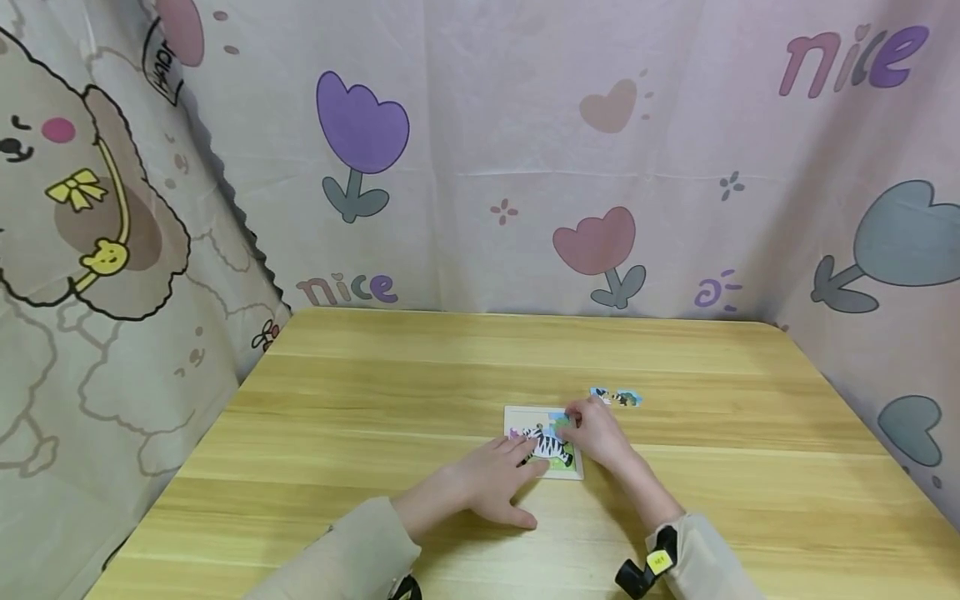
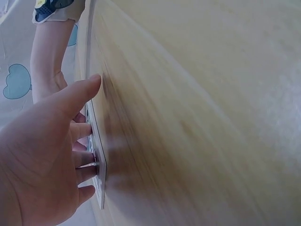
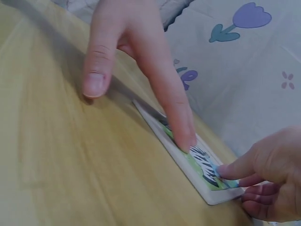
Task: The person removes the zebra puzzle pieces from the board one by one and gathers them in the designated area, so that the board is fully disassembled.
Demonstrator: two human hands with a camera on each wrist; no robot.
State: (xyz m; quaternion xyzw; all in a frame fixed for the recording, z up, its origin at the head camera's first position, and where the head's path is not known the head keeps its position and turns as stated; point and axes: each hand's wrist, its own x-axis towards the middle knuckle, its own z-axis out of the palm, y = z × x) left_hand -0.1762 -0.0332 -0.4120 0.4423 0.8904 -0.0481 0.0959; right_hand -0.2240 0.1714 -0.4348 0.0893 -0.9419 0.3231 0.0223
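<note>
A white-framed picture puzzle [image 1: 517,414] lies flat on the table, showing a zebra [image 1: 551,452] on green and blue. My left hand [image 1: 498,479] is spread over its left and lower part, straight fingertips resting on the picture, thumb out on the wood. At the upper right corner my right hand [image 1: 600,437] has its thumb and fingers drawn together, pinching a small blue-edged puzzle piece [image 3: 231,182] at the picture's edge; the fingers hide most of it. In the left wrist view the puzzle's edge [image 2: 102,183] shows past the left fingers.
Loose puzzle pieces [image 1: 628,398] lie just beyond the right hand, partly hidden by it. The wooden table [image 1: 360,375] reaches back to a printed cloth [image 1: 480,125]. A black strap with a camera [image 1: 647,567] sits on the right wrist.
</note>
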